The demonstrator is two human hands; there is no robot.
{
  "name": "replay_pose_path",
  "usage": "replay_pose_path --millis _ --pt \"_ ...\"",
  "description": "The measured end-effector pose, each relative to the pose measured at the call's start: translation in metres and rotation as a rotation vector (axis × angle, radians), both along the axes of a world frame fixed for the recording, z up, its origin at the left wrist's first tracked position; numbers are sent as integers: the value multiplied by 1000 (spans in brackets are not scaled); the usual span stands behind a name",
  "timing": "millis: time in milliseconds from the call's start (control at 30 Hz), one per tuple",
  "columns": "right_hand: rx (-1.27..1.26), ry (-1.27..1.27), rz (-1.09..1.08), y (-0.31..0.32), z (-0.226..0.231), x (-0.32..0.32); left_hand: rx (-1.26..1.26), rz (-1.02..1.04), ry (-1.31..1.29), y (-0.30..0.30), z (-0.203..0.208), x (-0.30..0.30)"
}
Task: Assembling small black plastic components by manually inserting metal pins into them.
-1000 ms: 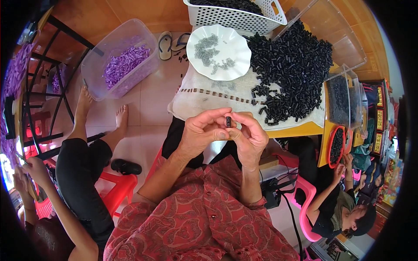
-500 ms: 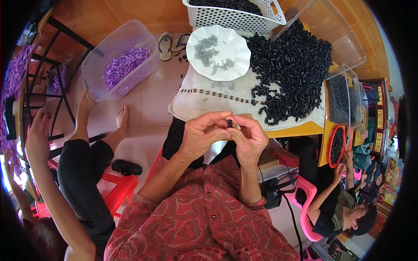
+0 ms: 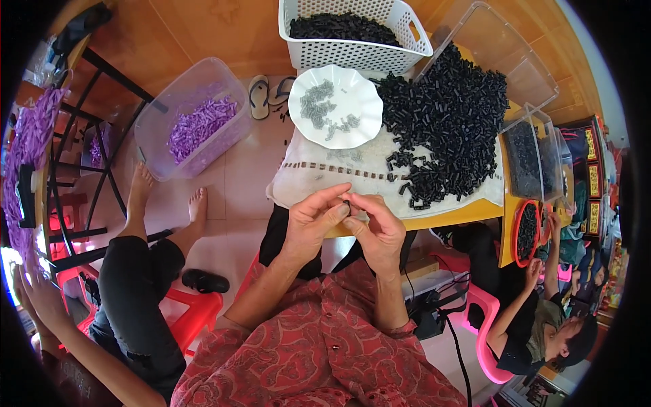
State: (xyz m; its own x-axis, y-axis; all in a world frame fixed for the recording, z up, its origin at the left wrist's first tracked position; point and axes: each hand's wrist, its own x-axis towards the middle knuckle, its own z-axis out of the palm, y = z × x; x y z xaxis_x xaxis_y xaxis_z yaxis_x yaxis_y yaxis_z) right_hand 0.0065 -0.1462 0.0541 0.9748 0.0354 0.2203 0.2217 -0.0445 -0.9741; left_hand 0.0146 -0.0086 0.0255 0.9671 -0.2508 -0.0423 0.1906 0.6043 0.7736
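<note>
Both of my hands meet just in front of the table edge, above my lap. A small black plastic piece [image 3: 346, 203], mostly covered by fingertips, is pinched between them. My left hand [image 3: 308, 227] grips it with thumb and fingers, the index finger reaching over the top. My right hand [image 3: 381, 230] closes on it from the other side with thumb and index finger. Beyond them a white cloth [image 3: 293, 182] bears a heap of short black pieces [image 3: 447, 129] and a white scalloped plate [image 3: 371, 112]. Small clear pieces [image 3: 317, 108] lie on the plate.
A white perforated basket [image 3: 352, 54] of black pieces stands behind the plate. Clear bins [image 3: 536, 152] stand at the right, near a red bowl [image 3: 519, 237]. On the floor, a clear tub [image 3: 150, 152] holds purple pieces. Co-workers sit at left and right.
The table's things sit lower in the picture. My fingers have closed further over the black piece, so less of it shows. The left co-worker's raised hand has dropped.
</note>
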Motion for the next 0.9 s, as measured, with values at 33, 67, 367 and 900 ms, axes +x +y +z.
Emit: replay_pose_path --millis 33,67,367,900 --pt "-22 11 -13 1 0 0 8 25 53 -1 2 0" --pt "-18 2 -16 1 -1 0 17 50 105 -2 4 1" --pt "-284 -33 -168 -4 -8 0 52 121 247 3 -4 19" --pt "-464 -138 -225 -3 -34 -6 80 213 75 -4 65 216"
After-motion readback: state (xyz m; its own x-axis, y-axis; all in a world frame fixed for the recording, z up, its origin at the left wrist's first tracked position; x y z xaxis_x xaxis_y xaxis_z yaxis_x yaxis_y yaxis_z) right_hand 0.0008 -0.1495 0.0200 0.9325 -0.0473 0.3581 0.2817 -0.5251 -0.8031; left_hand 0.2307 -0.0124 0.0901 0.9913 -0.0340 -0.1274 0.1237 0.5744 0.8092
